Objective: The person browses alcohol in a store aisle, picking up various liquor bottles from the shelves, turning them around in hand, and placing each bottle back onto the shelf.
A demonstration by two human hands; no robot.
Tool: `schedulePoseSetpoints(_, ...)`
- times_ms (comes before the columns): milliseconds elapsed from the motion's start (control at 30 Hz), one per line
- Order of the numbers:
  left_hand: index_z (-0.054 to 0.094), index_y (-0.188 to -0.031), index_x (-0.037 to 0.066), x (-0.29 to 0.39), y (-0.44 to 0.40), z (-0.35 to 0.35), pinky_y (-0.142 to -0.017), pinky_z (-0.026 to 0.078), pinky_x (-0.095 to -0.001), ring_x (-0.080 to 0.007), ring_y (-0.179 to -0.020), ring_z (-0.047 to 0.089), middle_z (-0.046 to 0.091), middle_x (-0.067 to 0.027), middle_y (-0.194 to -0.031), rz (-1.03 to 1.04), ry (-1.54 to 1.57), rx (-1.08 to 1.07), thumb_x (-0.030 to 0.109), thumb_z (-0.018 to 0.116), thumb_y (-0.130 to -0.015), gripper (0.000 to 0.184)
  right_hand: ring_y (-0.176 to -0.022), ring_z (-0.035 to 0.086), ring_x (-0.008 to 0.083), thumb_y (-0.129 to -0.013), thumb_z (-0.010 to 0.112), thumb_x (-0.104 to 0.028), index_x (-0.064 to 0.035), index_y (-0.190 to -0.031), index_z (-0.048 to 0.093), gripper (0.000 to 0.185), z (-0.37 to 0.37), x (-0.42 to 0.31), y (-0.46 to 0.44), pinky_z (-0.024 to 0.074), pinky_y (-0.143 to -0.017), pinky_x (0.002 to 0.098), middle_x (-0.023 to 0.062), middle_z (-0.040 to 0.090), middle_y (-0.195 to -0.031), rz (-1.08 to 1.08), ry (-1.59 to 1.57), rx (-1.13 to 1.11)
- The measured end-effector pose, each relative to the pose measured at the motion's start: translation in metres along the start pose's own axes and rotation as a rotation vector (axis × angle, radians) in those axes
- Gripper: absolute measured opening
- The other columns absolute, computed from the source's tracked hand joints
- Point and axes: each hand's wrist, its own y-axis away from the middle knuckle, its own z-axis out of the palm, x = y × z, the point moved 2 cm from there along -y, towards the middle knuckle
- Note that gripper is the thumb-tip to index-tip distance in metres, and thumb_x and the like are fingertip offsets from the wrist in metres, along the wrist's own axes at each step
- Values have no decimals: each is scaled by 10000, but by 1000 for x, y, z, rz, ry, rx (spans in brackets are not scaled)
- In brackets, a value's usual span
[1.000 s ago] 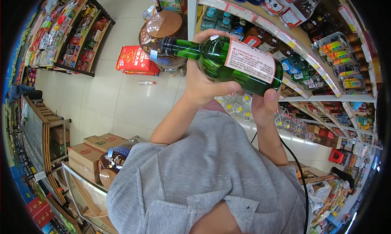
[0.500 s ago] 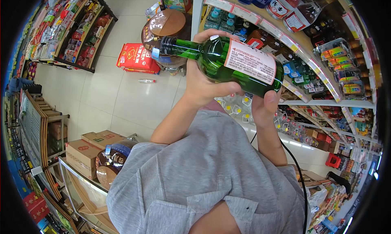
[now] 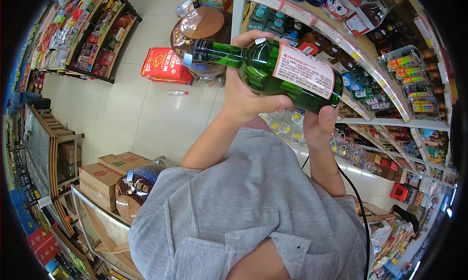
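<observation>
A green glass bottle (image 3: 258,68) lies nearly level in front of my chest, its dark-capped neck to the left and its base to the lower right. Small printed text fills the pale label (image 3: 306,73) facing up. My left hand (image 3: 243,97) wraps around the bottle near its shoulder, thumb along the near side and fingers behind it. At the base end, my right hand (image 3: 319,126) grips the bottle with its thumb up against the bottom edge; its other fingers are mostly hidden underneath.
Shelves of bottles (image 3: 358,92) rise close on the right, with a price-tag rail (image 3: 321,29). A large brown jar (image 3: 202,24) and a red bag (image 3: 165,65) stand on the tiled floor ahead. Cardboard boxes (image 3: 100,180) sit at lower left. A black cable (image 3: 358,197) hangs beside me.
The bottle and both hands have shifted very slightly to the right in view, and the surroundings have moved a little too. My grip on the bottle looks the same.
</observation>
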Motion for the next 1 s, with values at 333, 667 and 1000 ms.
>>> schedulePoseSetpoints(333, 357, -1390, 6, 3, -1, 4, -1013, 519, -390, -247, -1180, 612, 594, -185, -1287, -49, -45, 59, 399, 960, -584, 1081, -1210, 529, 213, -746, 774, -633, 31, -1391, 425, 988, -2, 0, -6, 408, -1043, 355, 131, 540, -1280, -65, 16, 10)
schedulePoseSetpoints(667, 371, -1386, 3, -3, -1, -1, -1032, 498, -385, -243, -1197, 593, 582, -183, -1304, -34, -3, 23, 228, 971, -580, 1029, -1191, 553, 214, -730, 800, -620, 59, -1365, 463, 989, -5, 0, -9, 426, -1033, 358, 135, 552, -1272, -101, 27, 14)
schedulePoseSetpoints(1000, 366, -1394, -19, -8, -2, 1, -1024, 502, -383, -240, -1185, 599, 588, -184, -1296, -49, -22, 23, 240, 966, -585, 1040, -1224, 540, 236, -737, 796, -637, 73, -1363, 483, 998, -14, 6, -14, 416, -1050, 383, 156, 545, -1323, -157, 56, -9)
